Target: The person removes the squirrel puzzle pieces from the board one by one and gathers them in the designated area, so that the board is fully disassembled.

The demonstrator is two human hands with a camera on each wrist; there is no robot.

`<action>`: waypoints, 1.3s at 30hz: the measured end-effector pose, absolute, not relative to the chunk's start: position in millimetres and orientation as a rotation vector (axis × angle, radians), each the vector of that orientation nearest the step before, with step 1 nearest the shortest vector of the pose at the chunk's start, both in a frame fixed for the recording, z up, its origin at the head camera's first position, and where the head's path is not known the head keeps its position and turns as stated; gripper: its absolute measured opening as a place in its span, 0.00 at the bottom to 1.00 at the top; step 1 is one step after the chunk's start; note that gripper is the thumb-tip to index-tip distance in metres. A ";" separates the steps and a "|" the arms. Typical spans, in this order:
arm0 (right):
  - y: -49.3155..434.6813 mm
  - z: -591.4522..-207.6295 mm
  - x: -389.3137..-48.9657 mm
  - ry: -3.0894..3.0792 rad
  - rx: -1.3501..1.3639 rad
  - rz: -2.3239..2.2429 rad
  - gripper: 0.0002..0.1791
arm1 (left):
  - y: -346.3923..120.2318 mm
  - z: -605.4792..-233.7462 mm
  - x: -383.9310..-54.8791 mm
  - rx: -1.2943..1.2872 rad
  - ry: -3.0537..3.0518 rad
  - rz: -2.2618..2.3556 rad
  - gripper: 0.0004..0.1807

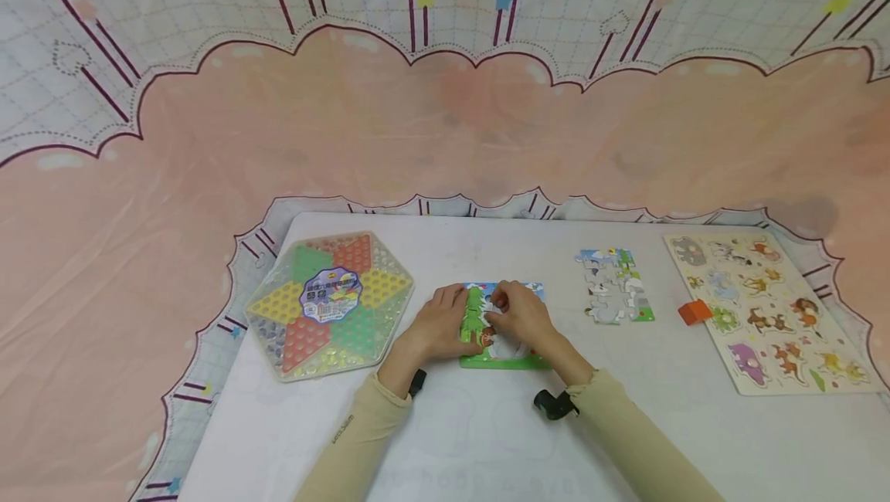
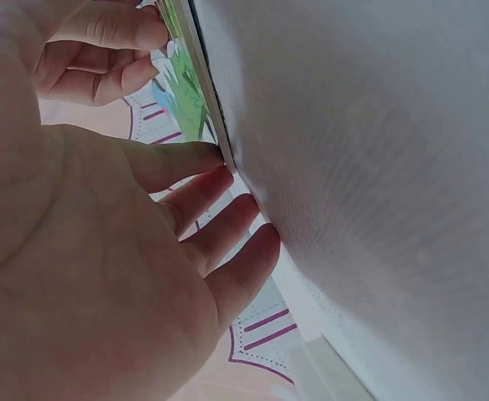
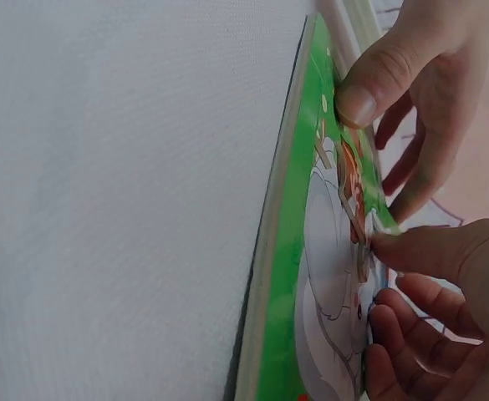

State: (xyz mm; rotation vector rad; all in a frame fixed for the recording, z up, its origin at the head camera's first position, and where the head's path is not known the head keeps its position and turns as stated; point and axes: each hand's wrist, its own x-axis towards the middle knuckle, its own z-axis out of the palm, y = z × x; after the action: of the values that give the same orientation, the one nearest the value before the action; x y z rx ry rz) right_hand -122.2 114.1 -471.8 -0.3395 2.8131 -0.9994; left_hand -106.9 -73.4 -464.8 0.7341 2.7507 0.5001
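Observation:
A picture puzzle board (image 1: 504,364) with a green border lies on the white table. My left hand (image 1: 439,323) rests at its left side. In the right wrist view, the left thumb (image 3: 357,104) presses on the board's border, while in the left wrist view the fingers (image 2: 248,271) extend loosely beyond the board's edge. My right hand (image 1: 523,317) is over the picture, its thumb and fingers pinching a puzzle piece (image 3: 363,259) at the board's surface. That piece is mostly hidden by the fingers. A green piece (image 1: 473,309) shows between the hands.
Left of the board lies a hexagonal Chinese checkers set (image 1: 354,336). To the right are partly joined puzzle pieces (image 1: 612,290), an orange block (image 1: 694,312) and a wooden animal board (image 1: 765,374). A patterned cloth (image 1: 445,139) hangs behind the table.

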 end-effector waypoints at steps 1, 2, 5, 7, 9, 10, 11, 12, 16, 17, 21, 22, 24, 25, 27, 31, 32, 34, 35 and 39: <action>114.3 -472.3 -122.2 2.809 -0.340 -1.018 0.11 | -73.4 -464.7 -107.0 0.734 2.749 0.501 0.54; 114.2 -472.8 -122.4 2.803 -0.338 -1.039 0.11 | -73.4 -464.5 -107.2 0.735 2.748 0.501 0.54; 113.7 -474.0 -122.7 2.779 -0.316 -1.112 0.10 | -73.3 -463.7 -107.3 0.736 2.745 0.500 0.54; 113.5 -475.6 -122.9 2.766 -0.302 -1.142 0.09 | -73.5 -463.6 -107.5 0.737 2.744 0.499 0.54; 113.4 -476.9 -123.0 2.753 -0.297 -1.164 0.09 | -74.4 -463.9 -106.9 0.731 2.742 0.500 0.54; 114.9 -477.5 -123.5 2.749 -0.295 -1.176 0.08 | -73.8 -465.9 -107.8 0.733 2.744 0.496 0.54; 116.3 -478.4 -124.0 2.745 -0.292 -1.183 0.08 | -73.2 -466.3 -108.3 0.731 2.743 0.494 0.54; 118.0 -479.1 -124.0 2.744 -0.303 -1.193 0.08 | -72.8 -466.8 -108.5 0.730 2.743 0.496 0.54; 121.9 -480.8 -123.8 2.766 -0.314 -1.224 0.06 | -72.2 -468.6 -108.7 0.734 2.745 0.503 0.54; 122.4 -480.6 -123.7 2.767 -0.307 -1.226 0.06 | -72.2 -467.1 -108.2 0.735 2.744 0.507 0.54; 122.9 -478.9 -124.2 2.742 -0.268 -1.253 0.06 | -72.7 -466.5 -107.4 0.737 2.742 0.519 0.54; 123.0 -479.1 -124.4 2.737 -0.267 -1.261 0.06 | -72.8 -465.9 -107.1 0.735 2.739 0.518 0.54; 122.9 -479.1 -125.3 2.730 -0.266 -1.275 0.06 | -72.7 -465.9 -107.6 0.742 2.744 0.518 0.54; 121.9 -479.6 -125.2 2.733 -0.270 -1.280 0.06 | -73.7 -466.0 -107.1 0.747 2.748 0.522 0.54; 120.3 -480.6 -125.1 2.742 -0.279 -1.289 0.06 | -75.2 -465.9 -106.7 0.752 2.749 0.515 0.54; 119.9 -482.3 -125.1 2.758 -0.293 -1.280 0.05 | -76.0 -467.0 -106.5 0.764 2.749 0.529 0.54; 120.5 -482.2 -124.9 2.758 -0.293 -1.276 0.05 | -75.9 -467.4 -106.5 0.768 2.746 0.530 0.54; 121.9 -481.9 -124.3 2.759 -0.294 -1.276 0.05 | -75.7 -468.5 -106.4 0.781 2.745 0.543 0.54; 122.8 -481.9 -124.2 2.761 -0.296 -1.283 0.05 | -75.6 -468.7 -106.3 0.786 2.744 0.540 0.54; 126.0 -482.1 -125.6 2.758 -0.293 -1.319 0.05 | -75.6 -468.3 -106.6 0.790 2.760 0.514 0.55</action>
State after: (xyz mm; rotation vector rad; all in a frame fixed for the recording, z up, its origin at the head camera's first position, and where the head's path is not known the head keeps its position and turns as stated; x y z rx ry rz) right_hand -125.6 126.0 -482.1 -0.2933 2.7576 -1.3188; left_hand -106.6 -75.6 -468.3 0.7901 2.7603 0.5136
